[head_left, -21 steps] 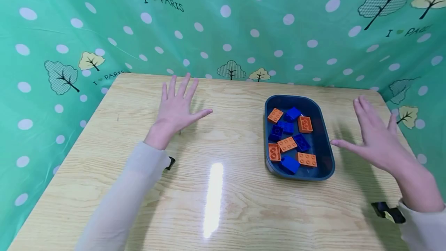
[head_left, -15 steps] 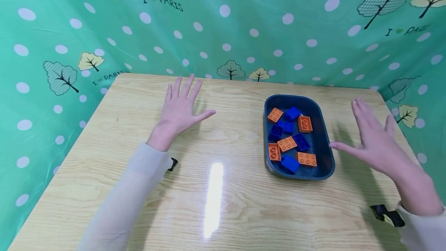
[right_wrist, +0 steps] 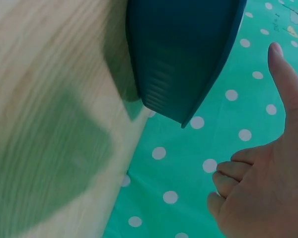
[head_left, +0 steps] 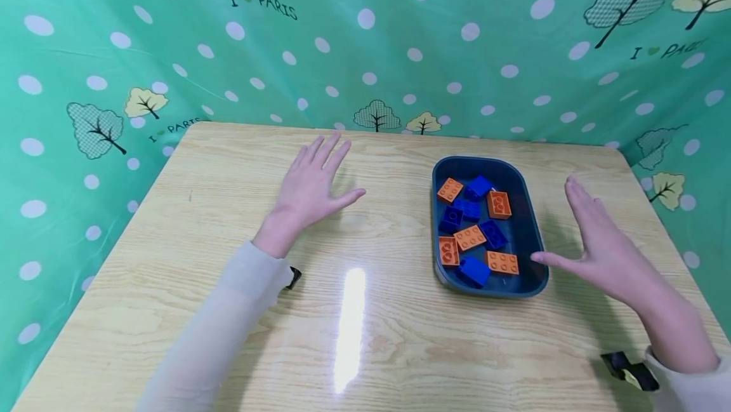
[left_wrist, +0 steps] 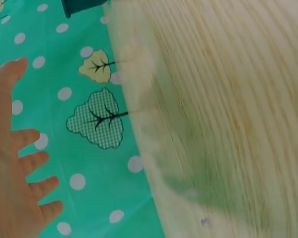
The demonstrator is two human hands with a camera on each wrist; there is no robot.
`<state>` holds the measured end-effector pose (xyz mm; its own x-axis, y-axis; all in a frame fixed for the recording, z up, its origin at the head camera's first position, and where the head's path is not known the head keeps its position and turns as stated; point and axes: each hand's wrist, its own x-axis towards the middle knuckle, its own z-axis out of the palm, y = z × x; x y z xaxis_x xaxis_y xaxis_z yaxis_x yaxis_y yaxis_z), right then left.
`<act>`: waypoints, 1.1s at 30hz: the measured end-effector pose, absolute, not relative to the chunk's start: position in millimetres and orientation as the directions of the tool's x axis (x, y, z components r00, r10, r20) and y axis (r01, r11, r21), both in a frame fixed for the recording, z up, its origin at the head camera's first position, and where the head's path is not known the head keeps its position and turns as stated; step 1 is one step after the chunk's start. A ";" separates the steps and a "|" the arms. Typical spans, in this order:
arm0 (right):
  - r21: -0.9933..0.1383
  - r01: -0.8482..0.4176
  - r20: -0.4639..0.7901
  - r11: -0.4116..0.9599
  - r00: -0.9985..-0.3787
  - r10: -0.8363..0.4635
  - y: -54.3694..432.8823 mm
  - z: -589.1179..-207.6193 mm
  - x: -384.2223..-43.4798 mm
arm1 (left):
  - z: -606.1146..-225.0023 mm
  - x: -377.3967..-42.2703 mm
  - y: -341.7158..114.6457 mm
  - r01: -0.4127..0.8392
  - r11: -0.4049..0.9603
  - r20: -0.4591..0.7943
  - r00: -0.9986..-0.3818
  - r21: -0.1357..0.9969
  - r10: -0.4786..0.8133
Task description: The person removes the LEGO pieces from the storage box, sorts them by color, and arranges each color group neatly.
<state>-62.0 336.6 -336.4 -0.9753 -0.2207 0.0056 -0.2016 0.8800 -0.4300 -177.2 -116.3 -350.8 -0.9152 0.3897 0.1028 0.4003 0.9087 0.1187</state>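
A dark blue plastic bin (head_left: 528, 234) stands on the right half of the table, holding several orange and blue toy bricks. Among them are an orange brick (head_left: 470, 238) near the middle and a blue brick (head_left: 473, 272) at the front. My right hand (head_left: 608, 253) hovers right of the bin, its fingers extended and the thumb tip overlapping the bin's right rim in the head view. Left of the bin, my left hand (head_left: 305, 190) is spread above the bare wood, holding nothing. The right wrist view shows the bin's outer side (right_wrist: 184, 54) beside my right hand.
The light wood table (head_left: 228, 202) ends at the back against a green dotted cloth (head_left: 320, 12) printed with trees. Bright glare (head_left: 349, 329) lies on the wood in front of the bin's left side.
My left hand has moved right and slightly nearer, toward the bin. My right hand has shifted left and a little nearer, its thumb now over the bin's rim. The bricks stay put.
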 end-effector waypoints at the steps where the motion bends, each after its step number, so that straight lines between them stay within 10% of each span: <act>1: -0.442 -0.188 -0.010 0.877 -0.977 -0.214 335.9 -337.3 -60.5 | -350.9 -176.3 -114.7 0.409 0.904 0.108 -0.911 0.122 0.398; 33: -0.577 -0.159 -0.157 0.801 -0.941 -0.299 327.8 -361.1 -42.7 | -344.9 -153.0 -56.1 0.617 0.754 0.197 -0.787 0.225 0.585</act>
<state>-42.7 327.8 -361.1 -0.9411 -0.2994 -0.1571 -0.1586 0.8013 -0.5768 -153.0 -56.1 -344.9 -0.7870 0.5848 0.1966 0.6167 0.7544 0.2250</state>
